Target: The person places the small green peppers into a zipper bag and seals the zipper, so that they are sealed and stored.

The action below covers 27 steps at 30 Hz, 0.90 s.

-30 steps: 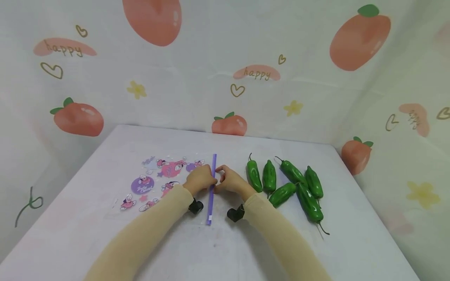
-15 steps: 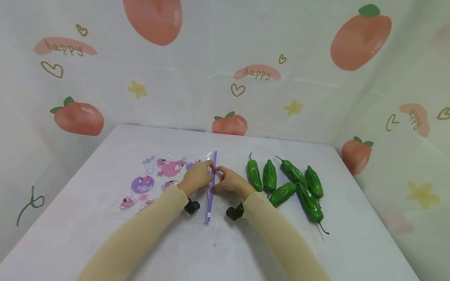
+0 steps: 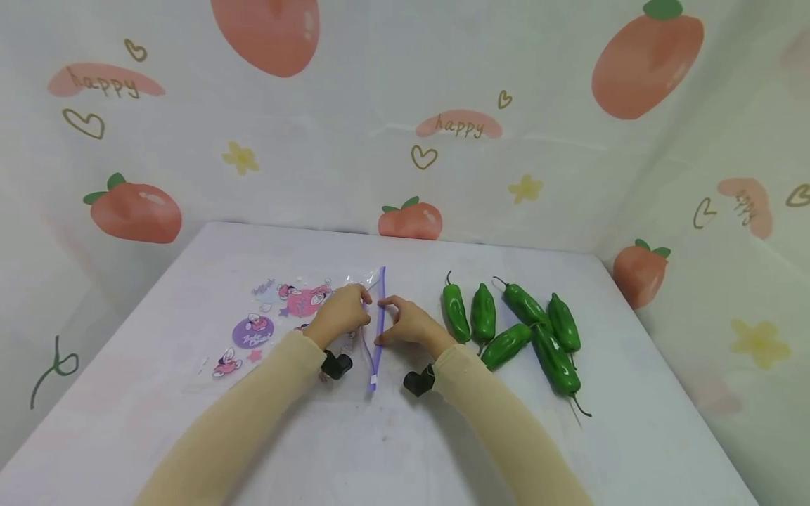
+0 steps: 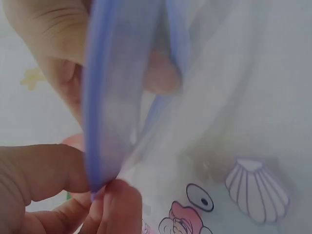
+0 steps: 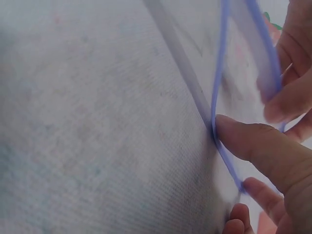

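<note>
A clear zip bag [image 3: 253, 332] with pink and purple cartoon prints lies flat, its mouth facing right. The purple zip strip [image 3: 381, 299] is parted into two edges with a gap between. My left hand [image 3: 342, 313] pinches one edge between thumb and fingertip, lifted in the left wrist view, where the strip [image 4: 95, 97] bows outward. My right hand [image 3: 414, 325] holds the other edge; its thumb [image 5: 243, 139] and a fingertip touch the strip in the right wrist view. How firmly the right fingers grip is partly hidden.
Several green peppers [image 3: 484, 316] lie in a loose group right of my right hand. The white table [image 3: 405, 450] ends at a peach-printed curtain [image 3: 354, 140] behind and at the right. Black wrist cameras [image 3: 337, 365] hang at both sleeves.
My left hand has moved left with one edge of the bag, and the zip strip has parted into two. The right hand has stayed nearly still. The view has tilted slightly.
</note>
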{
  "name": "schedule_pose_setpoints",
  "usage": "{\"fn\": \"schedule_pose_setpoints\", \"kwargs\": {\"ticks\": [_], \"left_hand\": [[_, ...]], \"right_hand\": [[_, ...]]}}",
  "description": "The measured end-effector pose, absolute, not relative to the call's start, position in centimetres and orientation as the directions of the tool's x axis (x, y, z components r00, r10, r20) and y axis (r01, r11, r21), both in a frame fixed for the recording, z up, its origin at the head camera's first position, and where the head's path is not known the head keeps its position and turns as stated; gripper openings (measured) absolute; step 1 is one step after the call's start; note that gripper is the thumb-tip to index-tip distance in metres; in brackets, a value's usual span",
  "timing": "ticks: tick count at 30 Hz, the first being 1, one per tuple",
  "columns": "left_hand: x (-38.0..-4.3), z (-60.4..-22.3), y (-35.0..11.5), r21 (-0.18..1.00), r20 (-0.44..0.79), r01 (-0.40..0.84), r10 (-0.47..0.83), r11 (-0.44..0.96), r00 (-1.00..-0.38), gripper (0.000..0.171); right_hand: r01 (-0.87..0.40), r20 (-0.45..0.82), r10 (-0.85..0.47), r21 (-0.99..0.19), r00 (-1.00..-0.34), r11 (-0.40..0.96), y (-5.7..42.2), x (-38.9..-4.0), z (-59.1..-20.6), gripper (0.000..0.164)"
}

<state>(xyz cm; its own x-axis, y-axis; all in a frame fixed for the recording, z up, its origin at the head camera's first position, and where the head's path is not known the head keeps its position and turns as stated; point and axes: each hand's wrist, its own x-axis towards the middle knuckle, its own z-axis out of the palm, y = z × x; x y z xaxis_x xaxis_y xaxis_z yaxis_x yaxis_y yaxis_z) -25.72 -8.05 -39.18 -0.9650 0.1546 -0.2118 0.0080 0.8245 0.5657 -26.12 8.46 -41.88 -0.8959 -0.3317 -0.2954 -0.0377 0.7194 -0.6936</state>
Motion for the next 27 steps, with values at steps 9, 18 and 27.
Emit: {"fn": "schedule_pose_setpoints", "kwargs": {"ticks": [9, 18, 27], "left_hand": [[-25.6, -38.0, -9.8, 0.585, -0.091, 0.04, 0.115, 0.81, -0.989, 0.022], [-25.5, -36.9, -12.1, 0.647, -0.019, 0.052, 0.085, 0.76, -0.996, 0.016], [-25.0, -35.1, -13.5, 0.652, -0.068, 0.01, 0.071, 0.759, -0.995, 0.016]], "right_hand": [[-0.036, -0.304, -0.322, -0.675, -0.897, 0.737, 8.3, -26.1, -41.7, 0.078], [-0.018, -0.33, -0.312, -0.661, -0.891, 0.75, 8.3, -26.2, -41.7, 0.076], [-0.003, -0.345, -0.313, -0.667, -0.885, 0.745, 8.3, -26.2, -41.6, 0.075]]}}
